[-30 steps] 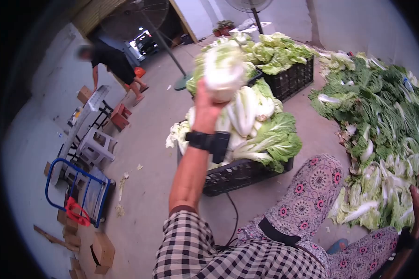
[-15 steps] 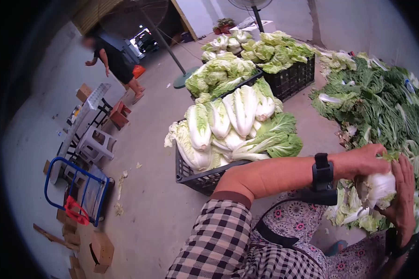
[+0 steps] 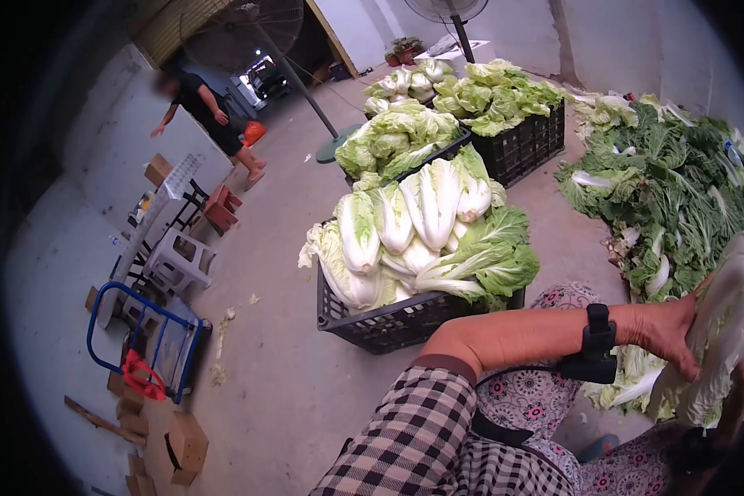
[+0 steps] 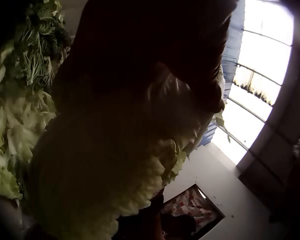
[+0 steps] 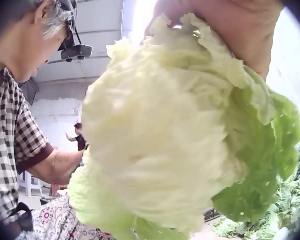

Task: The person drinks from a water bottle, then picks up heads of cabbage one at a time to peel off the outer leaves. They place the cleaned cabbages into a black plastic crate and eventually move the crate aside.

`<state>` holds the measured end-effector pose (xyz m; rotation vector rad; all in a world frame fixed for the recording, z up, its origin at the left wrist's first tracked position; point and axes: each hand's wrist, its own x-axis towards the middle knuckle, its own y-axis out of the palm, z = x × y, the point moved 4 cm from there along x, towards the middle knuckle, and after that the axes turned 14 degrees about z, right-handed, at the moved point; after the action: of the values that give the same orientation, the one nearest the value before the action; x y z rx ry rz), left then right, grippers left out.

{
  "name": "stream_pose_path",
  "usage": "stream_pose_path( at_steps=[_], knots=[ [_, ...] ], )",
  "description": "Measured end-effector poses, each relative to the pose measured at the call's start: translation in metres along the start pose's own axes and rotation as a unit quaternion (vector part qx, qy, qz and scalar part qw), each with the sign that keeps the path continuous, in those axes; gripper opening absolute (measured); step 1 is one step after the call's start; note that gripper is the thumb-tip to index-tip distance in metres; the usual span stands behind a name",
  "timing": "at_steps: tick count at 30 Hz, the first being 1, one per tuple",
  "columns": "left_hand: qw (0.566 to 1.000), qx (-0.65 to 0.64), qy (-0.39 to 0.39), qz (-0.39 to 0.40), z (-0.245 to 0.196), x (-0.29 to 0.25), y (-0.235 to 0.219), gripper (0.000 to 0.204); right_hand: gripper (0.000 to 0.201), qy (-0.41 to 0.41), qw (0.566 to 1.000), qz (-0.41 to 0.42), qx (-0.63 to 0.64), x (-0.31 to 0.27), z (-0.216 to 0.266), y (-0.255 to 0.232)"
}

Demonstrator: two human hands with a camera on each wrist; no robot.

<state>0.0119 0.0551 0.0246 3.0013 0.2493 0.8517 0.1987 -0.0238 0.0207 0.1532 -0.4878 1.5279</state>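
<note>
A napa cabbage (image 3: 723, 331) is lifted at the right side of the head view, above the leaf pile and close to the person's knees. My left hand (image 3: 668, 332) grips it from the left, thumb and fingers spread around its lower part. On the far side, my right hand (image 5: 240, 35) holds the same cabbage, seen along its top in the right wrist view; most of its fingers are hidden behind leaves. Pale ruffled leaves (image 5: 155, 135) fill the right wrist view. In the dark left wrist view, the cabbage (image 4: 105, 175) shows mainly as a shadowed mass.
A black crate (image 3: 380, 326) heaped with napa cabbages (image 3: 430, 202) stands in front, more filled crates (image 3: 525, 149) behind it. Loose trimmed leaves (image 3: 661, 182) cover the floor at right. A blue trolley (image 3: 149, 339), stools (image 3: 178, 260), a fan and another person (image 3: 211, 116) are farther left.
My left hand has moved from holding a cabbage over the crate to the right side, joining the right hand. The cabbage there has been raised and turned. The person behind has straightened from the table.
</note>
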Motion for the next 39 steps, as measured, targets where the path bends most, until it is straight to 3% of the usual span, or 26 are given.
stream_pose_path(
  at_steps=[1,3,6,9,14,18,21,22,24,26,28,30,33,34,35,37,39],
  knots=[
    [1.000,0.023,0.018,-0.009,0.007,-0.001,-0.001,0.113,0.099,0.005,1.000,0.008,0.006,0.002,-0.001,0.001],
    [0.997,0.059,-0.029,-0.047,0.004,-0.004,-0.003,0.107,0.099,0.012,0.999,0.018,0.023,0.007,-0.005,0.007],
    [0.990,-0.035,-0.038,-0.134,-0.017,-0.008,-0.011,0.099,0.099,0.022,0.999,0.030,0.034,0.009,-0.008,0.006],
    [0.984,-0.039,-0.008,-0.176,-0.019,-0.009,-0.016,0.102,0.099,0.032,0.998,0.049,0.032,0.009,-0.008,0.006],
    [0.989,-0.039,-0.007,-0.140,-0.023,-0.006,-0.004,0.116,0.097,0.087,0.995,0.050,-0.012,-0.028,-0.011,-0.012],
    [0.997,-0.040,0.020,-0.058,-0.022,0.012,0.008,0.117,0.093,0.142,0.985,-0.023,-0.090,-0.092,-0.031,-0.079],
    [0.992,0.074,-0.102,0.002,-0.012,0.024,0.010,0.113,0.090,0.185,0.960,-0.089,-0.193,-0.147,-0.048,-0.158],
    [0.990,0.121,-0.076,-0.012,-0.009,0.028,0.006,0.100,0.089,0.202,0.946,-0.109,-0.230,-0.165,-0.053,-0.187],
    [0.982,0.140,-0.121,-0.047,-0.037,0.028,-0.009,0.081,0.087,0.243,0.905,-0.134,-0.321,-0.211,-0.061,-0.251],
    [0.974,0.152,-0.091,-0.142,-0.058,0.006,-0.040,0.070,0.085,0.302,0.843,-0.149,-0.419,-0.260,-0.065,-0.314],
    [0.939,0.224,-0.128,-0.229,-0.088,-0.029,-0.076,0.064,0.083,0.367,0.772,-0.150,-0.496,-0.313,-0.063,-0.371],
    [0.859,0.351,-0.159,-0.338,-0.107,-0.086,-0.128,0.062,0.081,0.436,0.697,-0.137,-0.553,-0.368,-0.058,-0.414],
    [0.692,0.506,-0.194,-0.477,-0.138,-0.195,-0.195,0.057,0.078,0.532,0.590,-0.088,-0.600,-0.440,-0.050,-0.448],
    [0.594,0.618,-0.174,-0.486,-0.146,-0.244,-0.219,0.059,0.077,0.558,0.561,-0.068,-0.607,-0.458,-0.048,-0.455],
    [0.518,0.645,-0.249,-0.503,-0.159,-0.275,-0.215,0.064,0.076,0.580,0.538,-0.046,-0.610,-0.476,-0.046,-0.461],
    [0.409,0.646,-0.326,-0.556,-0.162,-0.339,-0.213,0.072,0.074,0.613,0.510,-0.005,-0.604,-0.502,-0.050,-0.466],
    [0.367,0.576,-0.422,-0.597,-0.153,-0.393,-0.207,0.080,0.072,0.624,0.512,0.029,-0.589,-0.519,-0.061,-0.463]
  ],
)
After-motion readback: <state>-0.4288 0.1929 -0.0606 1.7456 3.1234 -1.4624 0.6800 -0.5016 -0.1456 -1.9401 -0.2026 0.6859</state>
